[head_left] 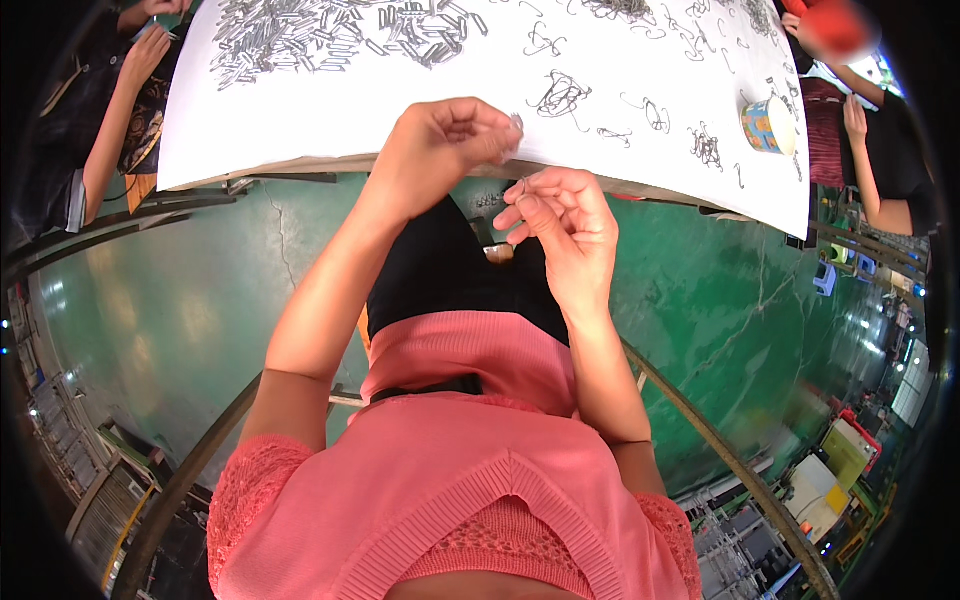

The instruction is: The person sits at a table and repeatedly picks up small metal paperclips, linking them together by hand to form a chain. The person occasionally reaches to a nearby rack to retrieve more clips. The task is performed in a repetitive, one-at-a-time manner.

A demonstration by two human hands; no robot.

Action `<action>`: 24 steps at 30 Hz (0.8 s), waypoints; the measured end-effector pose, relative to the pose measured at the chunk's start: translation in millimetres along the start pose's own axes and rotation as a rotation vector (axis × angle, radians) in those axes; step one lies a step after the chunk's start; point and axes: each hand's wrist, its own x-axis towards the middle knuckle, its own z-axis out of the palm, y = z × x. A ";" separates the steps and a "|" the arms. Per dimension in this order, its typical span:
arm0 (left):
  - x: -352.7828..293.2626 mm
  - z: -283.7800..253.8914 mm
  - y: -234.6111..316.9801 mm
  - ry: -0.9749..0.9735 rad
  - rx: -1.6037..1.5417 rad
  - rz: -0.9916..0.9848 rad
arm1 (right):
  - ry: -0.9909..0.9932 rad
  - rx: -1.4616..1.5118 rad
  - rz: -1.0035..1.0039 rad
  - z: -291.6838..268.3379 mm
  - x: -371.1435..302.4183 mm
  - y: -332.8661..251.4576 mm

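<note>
My left hand (440,145) is above the table's near edge, its thumb and forefinger pinched on a small shiny metal piece (516,128). Lower and to the right, my right hand (568,222) hovers over my lap in front of the edge. Its thumb and fingers are drawn together around something thin and tiny, too small to name. The hands are close but apart. Beyond them, on the white-covered table (420,120), lies a heap of narrow metal clips (300,40) at the far left. Thin dark bent wire pieces (560,95) lie in loose tangles farther right.
A patterned paper cup (768,126) lies or leans near the table's right side. Other people's arms show at the left (125,100) and right (870,150) ends. Metal rails (715,440) flank me above a green floor (200,290). A blue stool (824,279) stands at right.
</note>
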 end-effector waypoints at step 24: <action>-39.1 6.3 18.7 0.049 0.179 0.332 | -0.215 -1.119 -0.245 -55.0 251.6 25.4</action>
